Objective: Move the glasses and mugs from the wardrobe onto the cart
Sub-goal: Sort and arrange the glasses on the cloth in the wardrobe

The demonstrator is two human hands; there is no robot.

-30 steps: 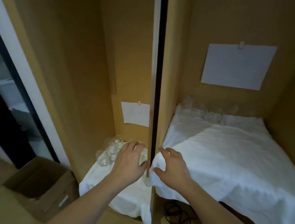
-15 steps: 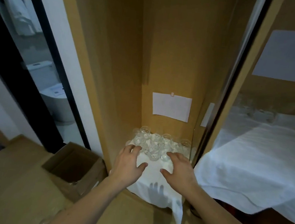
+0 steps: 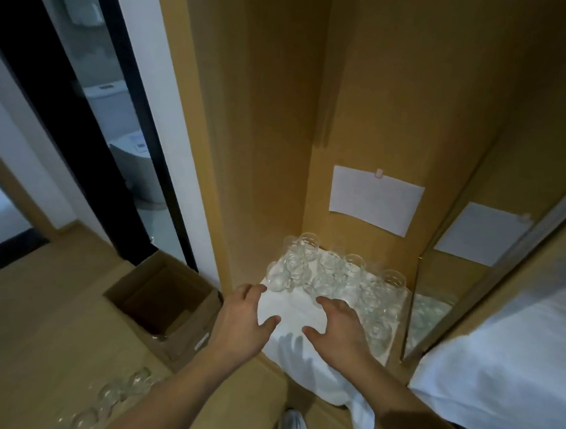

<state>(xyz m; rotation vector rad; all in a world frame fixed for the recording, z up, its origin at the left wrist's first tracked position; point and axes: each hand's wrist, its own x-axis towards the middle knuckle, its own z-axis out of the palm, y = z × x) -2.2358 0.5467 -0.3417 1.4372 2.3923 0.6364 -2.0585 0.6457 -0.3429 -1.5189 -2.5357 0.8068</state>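
Many glasses [image 3: 334, 277] just beyond both hands

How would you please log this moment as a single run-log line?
phase: reaching | left hand: open, over white cloth | right hand: open, over cloth | glasses: on wardrobe shelf, none held

Both bare forearms reach forward and slightly inward from the bottom of the view. The left hand [image 3: 243, 320] is held palm down, fingers relaxed and spread, thumb angled toward the right. The right hand [image 3: 340, 328] mirrors it, fingers loosely extended, holding nothing.
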